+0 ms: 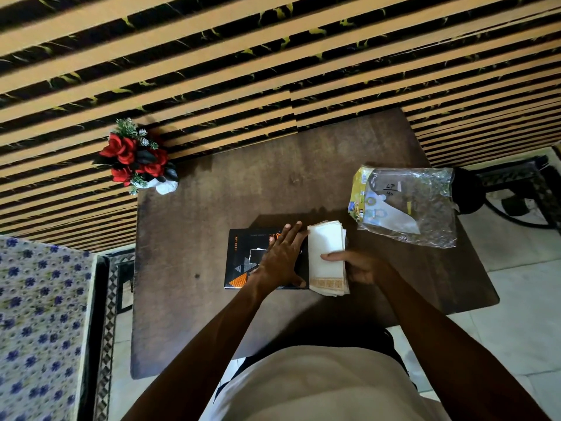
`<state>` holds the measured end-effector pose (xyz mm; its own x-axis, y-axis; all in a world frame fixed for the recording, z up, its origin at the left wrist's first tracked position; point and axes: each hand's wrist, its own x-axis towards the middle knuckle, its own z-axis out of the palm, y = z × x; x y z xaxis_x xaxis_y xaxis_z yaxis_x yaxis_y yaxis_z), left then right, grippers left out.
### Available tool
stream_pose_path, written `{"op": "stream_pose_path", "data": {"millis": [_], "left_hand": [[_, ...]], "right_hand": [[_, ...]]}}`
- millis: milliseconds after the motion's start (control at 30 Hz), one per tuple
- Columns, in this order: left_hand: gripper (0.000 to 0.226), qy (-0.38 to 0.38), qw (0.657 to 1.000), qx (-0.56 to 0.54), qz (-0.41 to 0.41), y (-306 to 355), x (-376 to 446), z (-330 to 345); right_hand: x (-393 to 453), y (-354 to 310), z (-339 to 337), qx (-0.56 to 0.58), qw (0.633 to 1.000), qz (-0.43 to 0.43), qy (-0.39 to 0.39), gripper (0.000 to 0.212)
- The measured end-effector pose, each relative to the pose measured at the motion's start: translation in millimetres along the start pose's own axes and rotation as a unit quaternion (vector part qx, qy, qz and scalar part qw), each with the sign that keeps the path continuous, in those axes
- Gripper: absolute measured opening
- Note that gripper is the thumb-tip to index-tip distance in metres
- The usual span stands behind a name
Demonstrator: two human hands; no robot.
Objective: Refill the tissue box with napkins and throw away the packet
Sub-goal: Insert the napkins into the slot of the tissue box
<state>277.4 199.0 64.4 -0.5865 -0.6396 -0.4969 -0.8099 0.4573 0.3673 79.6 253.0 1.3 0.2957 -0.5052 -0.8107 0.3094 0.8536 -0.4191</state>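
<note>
The table (212, 208) is dark wood, matt and worn-looking. The box (243, 265) looks like printed card with a slight sheen. The napkins (326, 256) are soft white paper with a gold patterned border. At 2 o'clock from them, the packet (425, 208) is clear, crinkled, glossy plastic. At 10 o'clock, the flowers (133, 153) look like cloth.

Head-worn view, steeply downward, close over table (188, 299)
</note>
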Motion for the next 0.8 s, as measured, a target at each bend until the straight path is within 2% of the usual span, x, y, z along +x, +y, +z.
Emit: {"op": "stream_pose_path", "data": {"millis": [233,367,467,567,700,800], "left_hand": [[0.121,0.001,1.0,0.015,-0.004,-1,-2,-4],[0.123,-0.002,1.0,0.015,-0.009,-1,-3,-6],[0.123,-0.007,1.0,0.022,-0.013,1,-1,-6],[0.124,-0.009,1.0,0.02,-0.012,0,1,-6],[0.124,-0.008,1.0,0.018,-0.008,-3,2,-7],[0.124,-0.004,1.0,0.011,-0.006,-3,3,-5]], "right_hand": [[12,4,4,-0.078,0.991,-0.041,0.103,0.055],[7,12,0,-0.041,0.992,-0.056,0.105,0.051],[20,15,32,-0.043,0.988,-0.061,0.137,0.045],[35,16,56,-0.046,0.99,-0.064,0.119,0.052],[29,20,46,-0.027,0.996,-0.041,0.079,0.068],[23,20,49,0.02,0.996,-0.041,0.073,0.066]]}}
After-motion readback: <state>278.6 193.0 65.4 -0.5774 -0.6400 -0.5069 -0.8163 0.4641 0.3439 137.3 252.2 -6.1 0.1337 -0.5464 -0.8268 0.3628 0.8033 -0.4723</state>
